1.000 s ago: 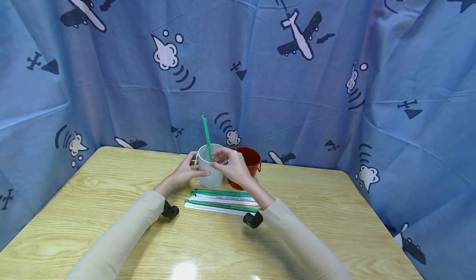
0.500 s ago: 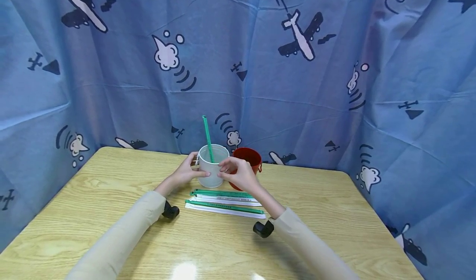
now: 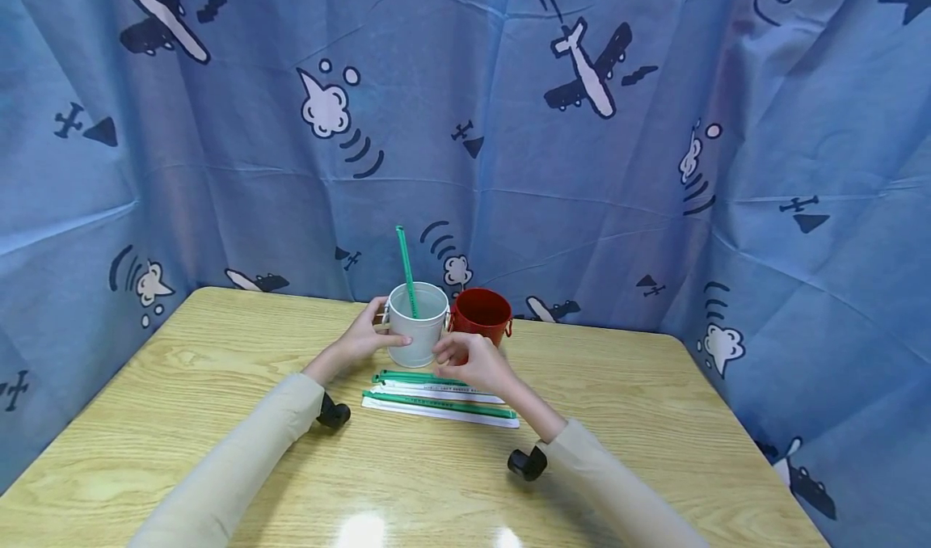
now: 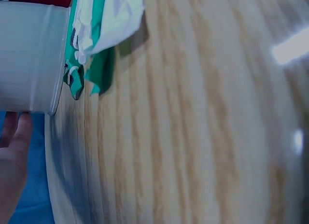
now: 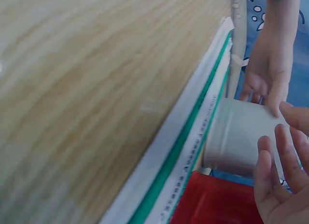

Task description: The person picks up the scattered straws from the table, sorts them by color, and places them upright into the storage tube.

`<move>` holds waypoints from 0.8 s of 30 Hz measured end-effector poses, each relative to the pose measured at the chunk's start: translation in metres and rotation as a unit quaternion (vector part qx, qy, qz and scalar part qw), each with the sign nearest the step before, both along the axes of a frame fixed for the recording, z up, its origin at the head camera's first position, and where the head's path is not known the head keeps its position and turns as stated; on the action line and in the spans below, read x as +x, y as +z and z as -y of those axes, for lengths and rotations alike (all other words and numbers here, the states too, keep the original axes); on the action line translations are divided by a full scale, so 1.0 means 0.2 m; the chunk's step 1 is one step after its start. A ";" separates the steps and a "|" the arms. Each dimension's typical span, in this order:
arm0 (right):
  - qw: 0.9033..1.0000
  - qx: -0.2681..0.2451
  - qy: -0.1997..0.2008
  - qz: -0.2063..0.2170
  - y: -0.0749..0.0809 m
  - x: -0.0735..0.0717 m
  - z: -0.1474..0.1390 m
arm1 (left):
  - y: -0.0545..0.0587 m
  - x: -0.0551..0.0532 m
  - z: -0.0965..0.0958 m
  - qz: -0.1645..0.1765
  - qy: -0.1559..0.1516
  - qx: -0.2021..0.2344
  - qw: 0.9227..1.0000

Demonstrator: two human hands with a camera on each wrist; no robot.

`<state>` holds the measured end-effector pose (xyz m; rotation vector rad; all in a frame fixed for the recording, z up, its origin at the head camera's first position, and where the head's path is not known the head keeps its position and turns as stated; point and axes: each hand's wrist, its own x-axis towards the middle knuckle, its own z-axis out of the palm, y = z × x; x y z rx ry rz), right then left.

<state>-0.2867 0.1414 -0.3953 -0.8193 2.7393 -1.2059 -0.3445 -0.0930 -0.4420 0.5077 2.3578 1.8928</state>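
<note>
My left hand point(image 3: 360, 336) holds a small white bucket point(image 3: 418, 346), its thumb across the front and its fingers round the left side. A green stick like a paper-wrapped straw point(image 3: 405, 261) leans inside, its upper part well above the rim. To the right of the white bucket, my right hand point(image 3: 476, 362) hovers near several green and white wrapped straws point(image 3: 440, 406) lying side by side on the table. Its fingers are loosely bent, with nothing held, as the right wrist view also shows. Right behind that hand stands a red bucket point(image 3: 482, 309), partly hidden.
Both buckets stand near the back edge of the wooden table point(image 3: 254, 346). Behind it hangs a blue curtain point(image 3: 407, 128) printed with planes. Black wrist cameras point(image 3: 333, 413) sit on both wrists, low over the table.
My right hand has let go of the green wrapped straw in the white bucket and moved right and down towards the lying straws. The left hand stays on the bucket.
</note>
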 end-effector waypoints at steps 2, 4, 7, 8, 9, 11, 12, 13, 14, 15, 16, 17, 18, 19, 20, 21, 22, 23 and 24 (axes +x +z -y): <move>1.000 0.014 0.000 0.005 -0.02 0.00 -0.01 | 0.00 0.00 0.00 -0.001 0.001 0.000 1.000; 1.000 0.026 0.001 0.014 -0.03 0.01 -0.02 | 0.00 0.00 0.00 -0.003 0.001 0.003 1.000; 0.998 0.046 0.008 0.031 -0.05 0.01 -0.04 | 0.00 0.00 0.00 -0.007 0.002 0.003 1.000; 0.998 0.053 0.010 0.040 -0.06 0.01 -0.04 | 0.00 0.00 0.00 -0.008 0.002 0.003 1.000; 0.997 0.060 0.015 0.046 -0.06 0.02 -0.04 | 0.00 0.00 0.00 -0.008 0.001 0.005 1.000; 0.995 0.076 0.023 0.055 -0.07 0.02 -0.05 | -0.01 0.00 0.00 -0.006 0.001 0.006 1.000; 0.995 0.081 0.031 0.057 -0.08 0.02 -0.05 | -0.01 0.00 0.00 -0.004 0.001 0.005 1.000; 0.994 0.087 0.037 0.059 -0.09 0.02 -0.05 | -0.01 0.00 0.00 -0.003 0.001 0.004 1.000; 0.993 0.095 0.044 0.057 -0.09 0.02 -0.05 | -0.01 0.00 0.00 -0.003 0.001 0.004 1.000; 0.992 0.101 0.050 0.055 -0.10 0.02 -0.05 | -0.01 0.00 0.00 -0.002 0.001 0.004 1.000; 0.991 0.106 0.055 0.053 -0.11 0.02 -0.05 | -0.01 0.00 0.00 -0.001 0.001 0.004 1.000; 0.991 0.109 0.061 0.051 -0.11 0.02 -0.05 | -0.01 0.00 0.00 0.000 0.002 0.005 1.000; 0.990 0.112 0.065 0.049 -0.12 0.02 -0.05 | -0.01 0.00 0.00 0.000 0.001 0.006 1.000; 0.990 0.116 0.066 0.050 -0.12 0.02 -0.05 | -0.01 0.00 0.00 -0.001 0.001 0.007 1.000; 0.989 0.119 0.068 0.049 -0.12 0.02 -0.05 | -0.01 0.00 0.00 -0.001 0.001 0.008 1.000; 0.989 0.122 0.070 0.048 -0.12 0.02 -0.05 | 0.00 0.00 0.00 0.001 0.002 0.010 1.000; 0.988 0.125 0.073 0.048 -0.12 0.03 -0.05 | 0.00 0.00 0.00 -0.001 0.001 0.009 1.000; 0.988 0.130 0.075 0.047 -0.12 0.03 -0.05 | 0.00 0.00 0.00 -0.002 0.001 0.007 1.000; 0.987 0.136 0.076 0.046 -0.12 0.03 -0.05 | 0.00 0.00 0.00 -0.002 0.000 0.006 1.000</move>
